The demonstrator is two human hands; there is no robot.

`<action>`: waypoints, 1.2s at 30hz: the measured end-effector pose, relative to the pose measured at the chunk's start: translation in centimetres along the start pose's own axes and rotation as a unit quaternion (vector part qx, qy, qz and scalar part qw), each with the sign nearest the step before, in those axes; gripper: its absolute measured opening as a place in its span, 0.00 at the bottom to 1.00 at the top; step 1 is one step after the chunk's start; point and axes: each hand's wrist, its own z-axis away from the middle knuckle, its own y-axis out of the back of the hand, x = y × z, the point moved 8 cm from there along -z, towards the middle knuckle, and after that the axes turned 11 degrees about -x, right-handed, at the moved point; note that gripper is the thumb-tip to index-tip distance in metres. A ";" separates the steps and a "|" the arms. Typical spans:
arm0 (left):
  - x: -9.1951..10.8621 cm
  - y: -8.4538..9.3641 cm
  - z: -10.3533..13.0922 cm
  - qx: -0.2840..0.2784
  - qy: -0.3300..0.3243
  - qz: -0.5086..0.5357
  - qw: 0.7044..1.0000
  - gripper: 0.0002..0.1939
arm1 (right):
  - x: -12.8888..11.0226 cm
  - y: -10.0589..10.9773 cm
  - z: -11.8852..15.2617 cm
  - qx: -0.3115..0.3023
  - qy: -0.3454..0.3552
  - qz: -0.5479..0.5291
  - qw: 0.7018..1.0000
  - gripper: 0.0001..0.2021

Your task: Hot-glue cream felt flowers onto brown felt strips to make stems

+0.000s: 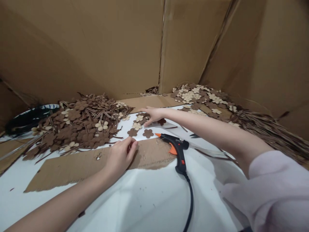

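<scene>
My left hand [122,153] rests on a torn strip of brown cardboard [72,167], its fingers curled in and nothing showing between them. Farther forward, my right hand [153,115] reaches across with fingers spread over a small group of felt-like flower cutouts. A cream flower [137,126] lies just by its fingertips, and a dark reddish-brown flower [162,121] is under the wrist. Two brown flowers, one of them this brown flower [148,133], lie between my hands. Right of my left hand, a black and orange hot glue gun [177,148] lies with its nozzle over the cardboard.
A heap of brown and cream flowers with thin strips [84,122] is at left, beside a dark round container [31,117]. Another flower pile [193,93] and a bundle of long strips [272,132] lie right. Cardboard walls [96,48] enclose the white tabletop [149,199]. The glue gun's cord [191,199] runs forward.
</scene>
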 end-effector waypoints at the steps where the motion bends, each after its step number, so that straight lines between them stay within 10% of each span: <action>1: 0.0 0.0 0.0 -0.002 0.003 0.002 1.000 0.12 | 0.2 0.2 0.4 0.000 0.006 -0.003 1.000 0.43; 20: 2.6 -2.3 -6.5 -0.176 -0.176 -0.142 0.958 0.13 | 3.3 -3.0 7.8 -0.066 -0.107 0.008 0.992 0.11; 31: 2.4 -1.1 -8.9 -0.138 -0.175 -0.143 0.964 0.12 | 9.9 2.7 14.6 0.104 -0.272 0.044 0.956 0.06; 36: 1.0 0.6 -11.6 -0.109 -0.114 -0.119 0.980 0.18 | 5.5 2.2 17.8 0.147 -0.300 0.075 0.939 0.10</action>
